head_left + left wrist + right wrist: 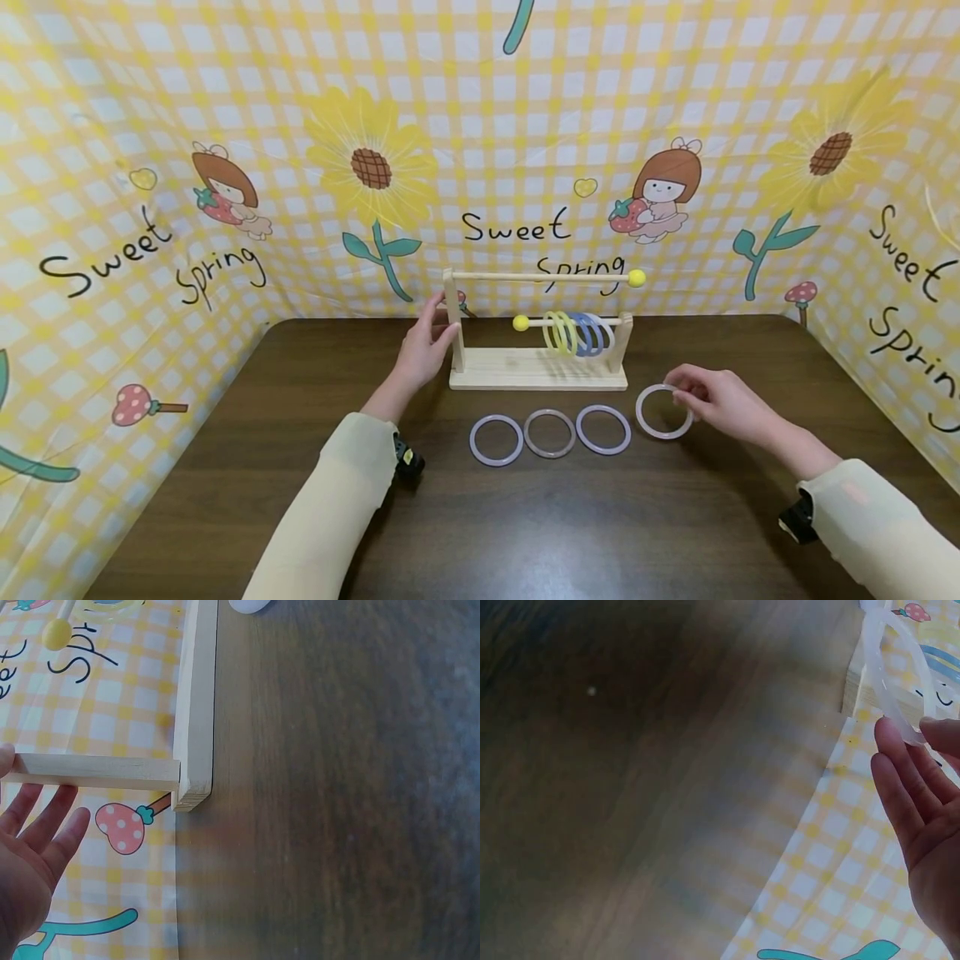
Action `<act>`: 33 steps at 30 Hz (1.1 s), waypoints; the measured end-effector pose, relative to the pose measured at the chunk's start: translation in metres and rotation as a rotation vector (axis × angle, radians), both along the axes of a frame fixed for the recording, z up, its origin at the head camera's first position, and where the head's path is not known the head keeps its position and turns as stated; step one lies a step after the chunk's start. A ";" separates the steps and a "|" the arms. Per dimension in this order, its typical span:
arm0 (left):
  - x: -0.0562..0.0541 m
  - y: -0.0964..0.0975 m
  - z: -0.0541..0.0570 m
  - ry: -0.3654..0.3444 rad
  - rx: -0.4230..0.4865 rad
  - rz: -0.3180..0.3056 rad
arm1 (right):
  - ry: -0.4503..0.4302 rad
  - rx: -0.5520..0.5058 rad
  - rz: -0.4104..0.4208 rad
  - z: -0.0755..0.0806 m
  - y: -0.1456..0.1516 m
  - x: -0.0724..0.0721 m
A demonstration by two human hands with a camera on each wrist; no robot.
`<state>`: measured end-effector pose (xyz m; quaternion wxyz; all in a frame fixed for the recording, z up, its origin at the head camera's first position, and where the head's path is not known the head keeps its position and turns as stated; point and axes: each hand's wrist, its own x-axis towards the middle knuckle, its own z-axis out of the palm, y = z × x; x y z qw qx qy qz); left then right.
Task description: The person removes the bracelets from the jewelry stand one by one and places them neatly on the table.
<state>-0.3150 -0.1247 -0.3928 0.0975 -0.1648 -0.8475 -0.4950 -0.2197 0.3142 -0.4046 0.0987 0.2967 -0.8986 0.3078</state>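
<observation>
A pale wooden stand (537,380) with two posts is at the back of the table. My left hand (424,352) holds its taller left post (97,771) between thumb and fingers. In my right hand (720,402), thumb and fingertips pinch a translucent whitish ring (881,667) by its edge, to the right of the stand. Yellow, blue and whitish rings hang together on the lower rod, which ends in a yellow ball (521,322). The upper rod (540,277) carries another yellow ball (637,278) at its right end.
In front of the stand lie a lilac ring (497,463), a clear greyish ring (550,456) and another lilac ring (603,452) in a row. A printed yellow-checked cloth (495,142) rises behind and beside the brown table (525,533).
</observation>
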 end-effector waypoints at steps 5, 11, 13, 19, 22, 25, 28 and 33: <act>-0.001 0.000 -0.001 -0.009 -0.006 0.001 | -0.132 0.010 0.000 -0.002 0.001 0.000; 0.000 0.000 0.000 -0.009 -0.002 0.004 | -0.185 0.019 -0.009 -0.005 0.002 -0.004; 0.000 0.000 0.000 -0.009 -0.006 0.006 | -0.193 0.027 -0.026 -0.007 0.002 -0.005; -0.001 -0.001 0.000 -0.004 -0.013 0.009 | -0.206 0.060 -0.054 -0.013 0.002 -0.010; -0.001 -0.001 0.000 -0.001 -0.015 0.008 | -0.189 0.077 -0.047 -0.016 0.002 -0.012; -0.001 0.000 -0.001 -0.004 -0.019 0.009 | -0.172 0.099 -0.040 -0.018 0.001 -0.013; -0.001 0.000 -0.001 -0.007 -0.018 0.011 | -0.174 0.120 -0.038 -0.019 0.001 -0.014; -0.001 -0.001 -0.001 -0.009 -0.017 0.009 | -0.209 0.142 -0.060 -0.019 0.000 -0.013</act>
